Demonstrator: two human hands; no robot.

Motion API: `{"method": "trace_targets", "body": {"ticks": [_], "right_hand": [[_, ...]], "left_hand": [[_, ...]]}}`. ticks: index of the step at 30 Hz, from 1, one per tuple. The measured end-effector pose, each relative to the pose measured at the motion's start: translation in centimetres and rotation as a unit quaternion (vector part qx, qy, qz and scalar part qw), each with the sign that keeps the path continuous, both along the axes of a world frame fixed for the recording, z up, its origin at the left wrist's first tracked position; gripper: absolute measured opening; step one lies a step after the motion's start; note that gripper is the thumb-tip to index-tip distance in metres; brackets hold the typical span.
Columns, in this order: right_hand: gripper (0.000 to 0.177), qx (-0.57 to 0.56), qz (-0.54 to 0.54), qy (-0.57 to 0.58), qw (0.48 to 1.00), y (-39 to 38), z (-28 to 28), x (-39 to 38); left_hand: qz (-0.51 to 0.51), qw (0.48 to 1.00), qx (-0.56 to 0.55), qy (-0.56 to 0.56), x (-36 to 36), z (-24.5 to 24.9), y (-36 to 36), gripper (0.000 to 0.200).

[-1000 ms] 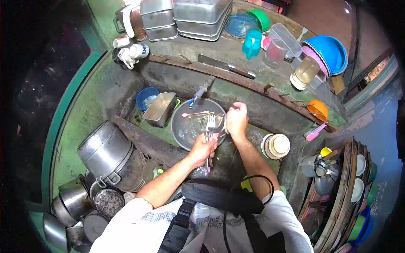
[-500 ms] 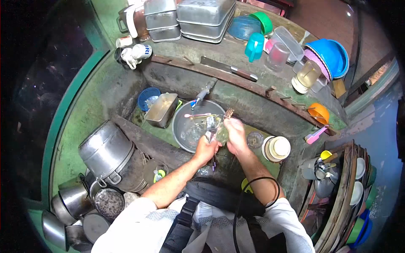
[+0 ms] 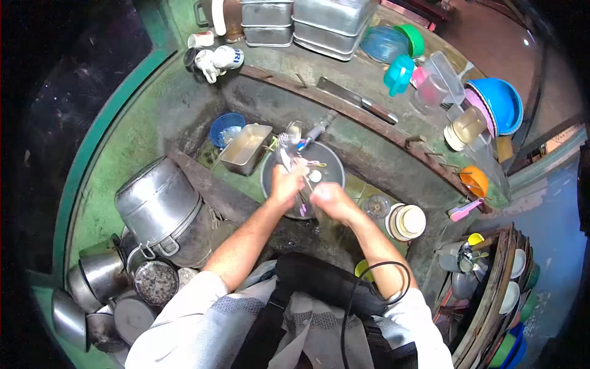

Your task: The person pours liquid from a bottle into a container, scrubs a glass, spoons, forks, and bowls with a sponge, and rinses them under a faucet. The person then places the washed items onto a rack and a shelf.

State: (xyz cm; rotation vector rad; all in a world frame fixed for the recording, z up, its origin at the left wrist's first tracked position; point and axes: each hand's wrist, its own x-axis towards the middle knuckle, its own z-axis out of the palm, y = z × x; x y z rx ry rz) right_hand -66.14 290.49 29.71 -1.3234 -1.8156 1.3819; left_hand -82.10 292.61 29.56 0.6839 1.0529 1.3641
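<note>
My left hand (image 3: 286, 186) is closed around a bunch of forks and spoons (image 3: 285, 149), their metal heads pointing up and away from me over a grey basin (image 3: 340, 165). Pink and yellow handles show beside the bunch. Just right of it, my right hand (image 3: 332, 200) is curled closed at the basin's near edge and blurred; whatever lies in its fingers cannot be made out. A tap (image 3: 316, 130) with a blue end hangs over the basin's far side.
Left of the basin stand a rectangular metal pan (image 3: 246, 150) and a blue basket (image 3: 227, 127). Stacked pale bowls (image 3: 407, 222) and a glass dish (image 3: 376, 208) sit to the right. A large knife (image 3: 356, 98) lies on the ledge. Big pots (image 3: 161, 206) crowd the left.
My left hand has moved up and left with the cutlery, whose heads now point away. My right hand has drawn down toward the near rim, and the fork seen by it no longer shows there.
</note>
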Motion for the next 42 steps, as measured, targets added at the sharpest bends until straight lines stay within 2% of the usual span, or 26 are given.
{"method": "trace_targets", "body": {"ticks": [1,3,5,6,7,9,11,12,13,14,16,19,21,23,24,25,27,29,31,32,33,35,37,38,40,42], "right_hand": [[0.011,-0.01,0.034,-0.057,0.998,-0.9,0.0,0.2],[0.017,0.009,0.019,-0.047,0.999,-0.9,-1.0,-0.1],[0.017,0.028,-0.005,-0.09,0.996,-0.7,0.9,-1.6],[0.016,0.105,-0.031,-0.023,0.994,0.4,-0.3,-2.6],[0.016,0.056,-0.055,0.012,0.997,0.7,0.0,-3.3],[0.016,0.063,0.058,-0.062,0.994,0.0,1.0,-2.0],[0.013,0.027,0.06,-0.081,0.995,-1.3,-1.0,0.5],[0.01,-0.002,0.041,-0.088,0.995,-1.7,-2.3,2.0],[0.009,-0.117,-0.034,-0.151,0.981,-1.8,-1.7,2.5],[0.012,-0.123,-0.046,-0.141,0.981,-1.1,-3.9,3.9],[0.015,-0.129,-0.049,-0.13,0.982,0.3,-7.6,4.9],[0.025,-0.1,-0.104,-0.086,0.986,3.3,-9.9,3.6],[0.037,0.139,-0.141,-0.156,0.968,5.0,-11.0,2.7],[0.037,0.121,-0.184,0.136,0.966,3.8,-5.4,0.6],[0.04,0.197,-0.14,0.197,0.95,2.7,-1.5,-0.3],[0.033,0.193,-0.147,0.275,0.93,2.6,-1.7,-1.4],[0.023,0.218,-0.119,0.185,0.951,2.8,-1.8,-2.3],[0.013,0.296,-0.157,0.161,0.928,4.6,-3.1,-1.4],[0.017,0.491,-0.134,-0.077,0.857,6.7,-3.3,0.8],[0.024,0.299,-0.257,-0.019,0.919,6.1,-1.8,0.9],[0.022,0.407,-0.225,-0.072,0.882,7.1,-3.0,2.0],[0.016,0.307,-0.315,0.003,0.898,5.4,-0.9,1.1],[0.013,0.527,-0.147,-0.008,0.837,4.9,-0.4,0.7],[0.01,0.458,-0.177,0.047,0.87,4.2,0.3,0.4],[0.009,0.433,-0.207,0.032,0.877,5.7,0.8,1.1],[0.009,0.334,-0.316,0.027,0.887,6.2,1.6,1.5]], "left_hand": [[0.007,1.0,0.001,0.0,-1.3,0.2,0.3,0.014],[-0.017,0.999,-0.021,0.046,-2.0,-0.2,-0.1,0.013],[-0.025,1.0,-0.006,-0.005,-1.2,-1.4,-0.9,0.012],[-0.043,0.999,-0.011,-0.028,-0.3,-1.5,-1.4,0.013],[-0.02,1.0,0.0,-0.003,-0.3,-0.1,-1.4,0.013],[0.0,0.998,-0.026,-0.056,-2.6,-1.1,0.3,0.013],[-0.045,0.998,-0.03,-0.023,-5.6,-2.7,1.3,0.019],[-0.051,0.998,-0.024,-0.005,-6.7,-3.3,1.4,0.019],[-0.058,0.998,-0.021,0.013,-7.6,-4.1,1.1,0.021],[-0.081,0.991,-0.042,0.095,-8.2,-4.3,0.7,0.025],[-0.096,0.987,-0.054,0.114,-7.5,-4.0,-1.3,0.025],[-0.119,0.974,-0.058,0.184,-5.9,-2.7,-3.8,0.017],[-0.131,0.968,-0.056,0.208,-5.1,-3.0,-4.7,0.018],[-0.104,0.97,-0.078,0.203,-3.5,-2.4,-5.4,0.021],[-0.124,0.967,-0.111,0.193,-2.8,-1.9,-5.4,0.021],[-0.145,0.962,-0.142,0.181,-2.1,-1.1,-5.3,0.022],[-0.169,0.95,-0.133,0.227,-0.4,-0.1,-5.4,0.025],[-0.107,0.968,-0.077,0.213,1.1,0.4,-6.0,0.024],[-0.14,0.954,-0.081,0.251,0.8,1.4,-6.1,0.023],[-0.175,0.938,-0.089,0.285,0.7,1.8,-6.2,0.022],[-0.176,0.938,-0.088,0.285,1.0,1.2,-6.1,0.022],[-0.12,0.929,0.064,0.343,1.8,0.2,-5.6,0.02],[-0.116,0.948,-0.011,0.298,2.6,2.3,-5.8,0.021],[-0.103,0.948,0.014,0.301,2.5,1.7,-5.8,0.021],[-0.098,0.948,0.037,0.302,2.4,1.1,-6.2,0.022],[-0.116,0.961,-0.057,0.246,1.9,1.6,-6.3,0.023]]}}
